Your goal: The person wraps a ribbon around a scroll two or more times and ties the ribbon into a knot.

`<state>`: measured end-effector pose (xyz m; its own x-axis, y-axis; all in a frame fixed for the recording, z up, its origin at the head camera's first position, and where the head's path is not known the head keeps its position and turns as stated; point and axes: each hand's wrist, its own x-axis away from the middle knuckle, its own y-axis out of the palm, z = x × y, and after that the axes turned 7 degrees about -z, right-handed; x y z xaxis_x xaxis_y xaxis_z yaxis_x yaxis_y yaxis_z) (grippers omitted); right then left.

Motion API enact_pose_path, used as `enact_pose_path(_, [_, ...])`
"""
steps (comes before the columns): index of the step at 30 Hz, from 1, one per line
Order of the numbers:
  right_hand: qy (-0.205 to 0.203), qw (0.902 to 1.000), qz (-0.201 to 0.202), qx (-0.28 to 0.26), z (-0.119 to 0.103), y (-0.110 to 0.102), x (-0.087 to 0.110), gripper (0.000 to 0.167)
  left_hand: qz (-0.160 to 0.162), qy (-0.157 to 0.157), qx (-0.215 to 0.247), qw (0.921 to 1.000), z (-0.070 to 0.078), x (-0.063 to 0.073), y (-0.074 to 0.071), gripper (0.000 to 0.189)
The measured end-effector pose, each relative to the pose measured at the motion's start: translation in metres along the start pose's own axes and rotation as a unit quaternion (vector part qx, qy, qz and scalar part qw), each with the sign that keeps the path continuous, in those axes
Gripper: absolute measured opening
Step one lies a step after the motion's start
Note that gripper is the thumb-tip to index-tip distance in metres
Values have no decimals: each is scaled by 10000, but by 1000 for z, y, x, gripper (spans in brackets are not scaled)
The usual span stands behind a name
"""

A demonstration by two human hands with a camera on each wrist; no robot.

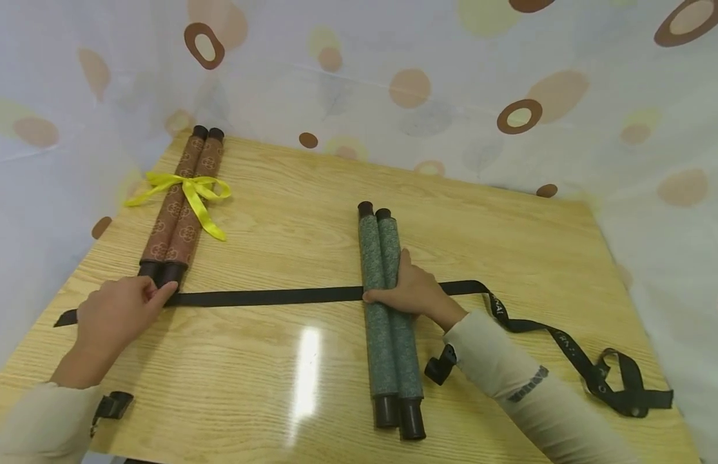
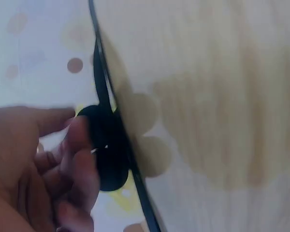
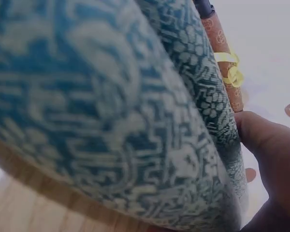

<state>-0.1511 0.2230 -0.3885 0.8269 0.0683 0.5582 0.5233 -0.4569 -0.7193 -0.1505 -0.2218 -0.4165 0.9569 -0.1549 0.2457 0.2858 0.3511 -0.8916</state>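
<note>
- The left hand point(image 1: 116, 312) lies over the black strap point(image 1: 278, 297) beside the dark lower knobs of the brown flower-print scroll point(image 1: 169, 219); its fingers bend inward, but I cannot tell whether they pinch anything.
- The right hand point(image 1: 414, 290) grips the green patterned scroll point(image 1: 381, 348) near its middle, thumb across the top and spread apart from the fingers on the right side.
- The green scroll, two rolls side by side with dark end knobs, lies on the wood-grain tabletop point(image 1: 278, 225), crossing the strap.
- The brown scroll lies at the tabletop's left, tied with a bow of yellow ribbon point(image 1: 189, 183).
- The strap's lettered right portion twists into a loop.
- A spotted sheet point(image 1: 336, 96) hangs behind.
</note>
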Motion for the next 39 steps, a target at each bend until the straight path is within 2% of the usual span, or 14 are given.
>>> enact_pose_path(2, [-101,9998,149,62,5,-2,2,120,-259,-571,-114,9980,5,2,0,71])
enact_pose_path(5, [-116,9992,377,52,25,-13,12,97,-599,-1284,-295,9895,11,4,0,85])
enact_pose_path(8, [323,9974,605,211,62,-30,26,83,-693,-1516,-445,9850,16,1,1,87])
enact_pose_path(10, [885,9930,663,409,90,-41,36,85,-788,-1491,-467,9846,15,-1,0,87])
enact_pose_path(13, [1703,9812,569,703,126,-52,49,88,-1064,-1414,-367,9835,8,-5,1,84])
enact_pose_path(15, [2037,9747,500,775,144,-58,55,87,-1267,-1305,-168,9832,1,-6,0,79])
enact_pose_path(17, [2193,9712,526,764,159,-64,59,86,-1431,-1185,70,9826,-7,-7,1,73])
enact_pose_path(21, [2138,9736,660,444,182,-75,66,69,-1481,-853,534,9838,-20,-8,1,66])
enact_pose_path(26, [1763,9816,734,29,196,-83,70,43,-1437,-851,726,9833,-27,-9,2,70])
enact_pose_path(29, [1771,9815,723,14,197,-84,70,40,-1524,-849,758,9817,-31,-8,0,73])
enact_pose_path(33, [1698,9820,827,37,198,-83,70,38,-1655,-583,862,9807,-33,-10,-1,66])
enact_pose_path(36, [1502,9806,1256,33,199,-82,70,36,-1721,-533,1129,9771,-35,-10,-3,56])
enact_pose_path(39, [1309,9729,1904,-58,198,-84,70,39,-1555,-475,1232,9790,-35,-4,-7,50])
